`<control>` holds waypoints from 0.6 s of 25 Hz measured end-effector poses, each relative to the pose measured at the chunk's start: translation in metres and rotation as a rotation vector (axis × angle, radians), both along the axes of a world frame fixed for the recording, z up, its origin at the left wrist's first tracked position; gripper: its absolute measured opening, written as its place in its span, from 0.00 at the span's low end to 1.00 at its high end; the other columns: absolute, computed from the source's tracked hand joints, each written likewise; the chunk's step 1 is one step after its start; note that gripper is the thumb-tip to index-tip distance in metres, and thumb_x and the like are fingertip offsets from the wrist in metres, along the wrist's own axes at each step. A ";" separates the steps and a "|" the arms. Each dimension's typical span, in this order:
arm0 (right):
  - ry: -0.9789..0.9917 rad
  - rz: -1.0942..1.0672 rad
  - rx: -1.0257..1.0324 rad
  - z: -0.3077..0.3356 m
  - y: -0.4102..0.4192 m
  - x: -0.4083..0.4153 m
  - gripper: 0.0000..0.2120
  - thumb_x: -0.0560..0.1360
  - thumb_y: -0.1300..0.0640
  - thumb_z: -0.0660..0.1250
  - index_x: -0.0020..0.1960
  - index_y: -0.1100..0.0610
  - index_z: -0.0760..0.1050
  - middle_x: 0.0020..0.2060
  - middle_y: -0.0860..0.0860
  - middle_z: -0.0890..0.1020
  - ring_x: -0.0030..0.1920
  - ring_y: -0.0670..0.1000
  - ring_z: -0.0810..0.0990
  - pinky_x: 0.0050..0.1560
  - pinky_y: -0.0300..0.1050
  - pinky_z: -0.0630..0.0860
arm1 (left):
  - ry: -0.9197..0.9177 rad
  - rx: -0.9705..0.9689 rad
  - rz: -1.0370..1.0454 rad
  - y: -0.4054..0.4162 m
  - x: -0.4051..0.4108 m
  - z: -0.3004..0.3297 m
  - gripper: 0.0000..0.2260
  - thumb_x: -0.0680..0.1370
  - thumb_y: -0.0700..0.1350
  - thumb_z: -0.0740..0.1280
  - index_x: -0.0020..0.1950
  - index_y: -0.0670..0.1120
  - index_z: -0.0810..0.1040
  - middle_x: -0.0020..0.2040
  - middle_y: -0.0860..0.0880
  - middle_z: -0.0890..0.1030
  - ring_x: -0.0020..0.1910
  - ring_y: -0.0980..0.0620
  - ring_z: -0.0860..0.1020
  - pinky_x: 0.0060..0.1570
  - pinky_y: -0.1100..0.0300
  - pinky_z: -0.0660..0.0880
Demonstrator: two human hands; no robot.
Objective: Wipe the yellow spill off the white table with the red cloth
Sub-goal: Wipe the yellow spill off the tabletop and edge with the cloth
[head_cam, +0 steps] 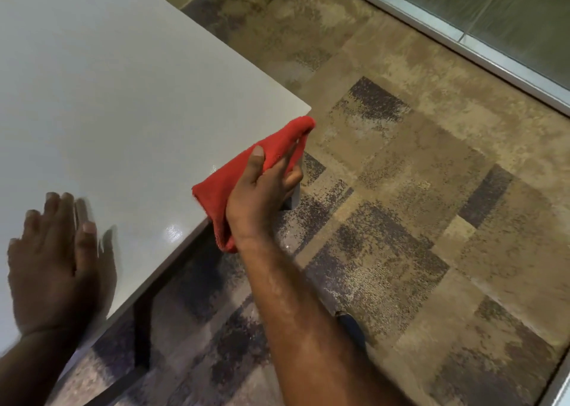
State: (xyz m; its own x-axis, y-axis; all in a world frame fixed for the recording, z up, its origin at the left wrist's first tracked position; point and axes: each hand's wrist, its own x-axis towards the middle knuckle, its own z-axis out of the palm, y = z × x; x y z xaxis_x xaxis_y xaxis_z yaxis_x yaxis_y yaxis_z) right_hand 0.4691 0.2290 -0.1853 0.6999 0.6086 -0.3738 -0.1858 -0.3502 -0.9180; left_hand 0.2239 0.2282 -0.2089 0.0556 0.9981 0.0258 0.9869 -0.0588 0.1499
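Note:
The white table (117,103) fills the left of the head view, its near right corner by the middle. My right hand (262,189) grips the red cloth (243,171) at the table's right edge; the cloth lies partly on the top and hangs partly over the edge. My left hand (58,263) rests flat on the tabletop near the front edge, fingers spread, holding nothing. I see no yellow spill on the visible tabletop, only small glossy spots near the front edge.
A dark table leg (143,337) stands under the front edge. Patterned brown and grey carpet (416,220) covers the floor to the right. A pale metal frame with glass (462,41) runs along the far right.

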 end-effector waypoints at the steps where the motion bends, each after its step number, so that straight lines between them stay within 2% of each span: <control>1: -0.004 0.017 -0.009 0.002 -0.008 -0.013 0.31 0.80 0.41 0.53 0.78 0.41 0.42 0.66 0.51 0.60 0.65 0.58 0.67 0.66 0.57 0.71 | 0.006 -0.030 -0.006 0.002 0.009 0.003 0.28 0.84 0.50 0.49 0.80 0.36 0.49 0.81 0.40 0.48 0.81 0.43 0.49 0.78 0.46 0.51; 3: -0.026 0.029 -0.011 0.005 -0.019 -0.032 0.31 0.80 0.42 0.54 0.78 0.42 0.42 0.67 0.50 0.60 0.65 0.56 0.66 0.66 0.52 0.70 | 0.012 -0.006 -0.076 0.009 0.037 0.016 0.27 0.84 0.50 0.50 0.81 0.42 0.49 0.82 0.44 0.47 0.81 0.45 0.48 0.78 0.45 0.47; 5: -0.018 0.026 -0.023 -0.001 -0.013 -0.028 0.31 0.81 0.43 0.54 0.78 0.45 0.43 0.68 0.51 0.60 0.65 0.56 0.65 0.66 0.53 0.70 | -0.065 0.110 -0.144 0.020 0.069 0.039 0.25 0.84 0.52 0.51 0.80 0.47 0.56 0.81 0.46 0.56 0.80 0.44 0.53 0.77 0.46 0.47; 8: -0.015 0.018 -0.034 -0.005 -0.003 -0.009 0.32 0.80 0.42 0.54 0.79 0.45 0.43 0.67 0.52 0.60 0.63 0.55 0.66 0.64 0.57 0.72 | -0.146 0.101 -0.171 0.027 0.094 0.052 0.28 0.82 0.58 0.48 0.80 0.47 0.58 0.80 0.47 0.59 0.80 0.44 0.55 0.75 0.43 0.49; 10: -0.032 -0.023 -0.003 -0.009 -0.002 -0.006 0.31 0.80 0.43 0.55 0.79 0.44 0.44 0.66 0.51 0.60 0.61 0.51 0.65 0.65 0.55 0.72 | -0.125 0.057 -0.185 0.026 0.099 0.045 0.30 0.81 0.59 0.47 0.80 0.47 0.58 0.80 0.48 0.58 0.80 0.44 0.54 0.76 0.43 0.50; 12: -0.093 -0.055 0.027 -0.008 -0.006 -0.019 0.31 0.80 0.42 0.54 0.78 0.44 0.46 0.66 0.43 0.58 0.64 0.53 0.65 0.67 0.51 0.70 | -0.139 0.045 -0.203 0.026 0.100 0.041 0.29 0.81 0.59 0.47 0.80 0.47 0.58 0.80 0.49 0.57 0.80 0.45 0.54 0.76 0.44 0.50; 14: -0.117 -0.077 0.066 -0.005 -0.012 -0.038 0.32 0.79 0.42 0.54 0.78 0.45 0.46 0.62 0.34 0.55 0.67 0.54 0.67 0.67 0.48 0.69 | -0.157 0.036 -0.192 0.026 0.100 0.041 0.29 0.81 0.58 0.49 0.80 0.48 0.58 0.80 0.50 0.57 0.80 0.46 0.53 0.76 0.45 0.49; 15: -0.107 -0.075 0.084 -0.003 -0.011 -0.041 0.32 0.78 0.42 0.55 0.78 0.44 0.46 0.63 0.35 0.55 0.67 0.55 0.68 0.67 0.49 0.70 | -0.164 0.035 -0.184 0.026 0.101 0.042 0.28 0.81 0.58 0.49 0.80 0.48 0.58 0.80 0.50 0.57 0.80 0.46 0.53 0.76 0.46 0.49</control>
